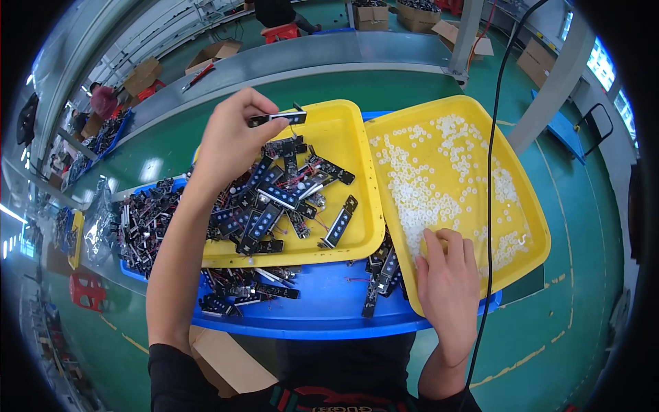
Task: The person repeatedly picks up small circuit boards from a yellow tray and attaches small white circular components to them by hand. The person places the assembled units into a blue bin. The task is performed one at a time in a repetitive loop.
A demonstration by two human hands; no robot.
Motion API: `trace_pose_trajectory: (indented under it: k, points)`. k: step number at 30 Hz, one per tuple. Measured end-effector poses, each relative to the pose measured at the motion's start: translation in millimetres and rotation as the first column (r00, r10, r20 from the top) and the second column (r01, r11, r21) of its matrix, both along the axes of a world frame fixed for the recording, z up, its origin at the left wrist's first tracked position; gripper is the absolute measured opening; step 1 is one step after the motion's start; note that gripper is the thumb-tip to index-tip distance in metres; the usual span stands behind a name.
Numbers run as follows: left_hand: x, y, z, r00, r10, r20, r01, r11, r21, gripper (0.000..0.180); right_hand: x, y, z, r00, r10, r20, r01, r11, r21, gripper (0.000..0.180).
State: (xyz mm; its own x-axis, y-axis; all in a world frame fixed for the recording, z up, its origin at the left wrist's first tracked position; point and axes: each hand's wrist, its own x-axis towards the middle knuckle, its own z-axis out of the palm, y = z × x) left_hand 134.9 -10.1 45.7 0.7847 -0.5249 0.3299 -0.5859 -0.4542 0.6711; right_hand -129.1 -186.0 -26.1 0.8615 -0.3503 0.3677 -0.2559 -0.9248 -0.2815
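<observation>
My left hand (230,141) is raised over the far left part of a yellow tray (371,206). Between its thumb and fingers it pinches a slim black LED circuit board (292,118). Beneath it, a loose heap of similar boards (278,196) with thin wires lies in that tray, and one board (339,221) rests apart at the right. My right hand (449,288) reaches over the near edge of a second yellow tray (537,237), its fingers apart. The fingertips are at a scatter of small white plastic rings (419,206); whether they touch any ring, I cannot tell.
Both yellow trays sit on a blue bin (309,328) that holds more boards, with another pile of boards (147,223) at left. A black cable (489,172) hangs down across the right tray. Behind runs a grey conveyor (329,49). An open cardboard box (230,360) stands below.
</observation>
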Motion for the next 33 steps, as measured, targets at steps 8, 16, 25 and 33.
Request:
trace_pose_trajectory:
  k: [8,16,25,33]
  points:
    - [-1,11,-12,0.966,-0.036,0.257,-0.028,0.970,0.241,0.016,3,-2,-4,0.995,0.073,-0.065,-0.072,0.997,0.018,0.024]
    - [-103,45,-11,0.840,-0.419,0.345,0.257,0.867,0.427,0.013,4,-4,-10,0.995,0.085,-0.053,-0.084,0.996,0.033,0.017]
    - [-151,87,-68,0.861,-0.508,0.037,0.245,0.477,0.844,0.029,8,0,-7,0.996,0.055,-0.064,-0.053,0.998,0.036,0.018]
    - [-138,92,-85,0.832,-0.550,0.076,0.278,0.530,0.801,0.016,6,-2,-9,0.997,0.079,-0.019,-0.078,0.993,0.086,0.017]
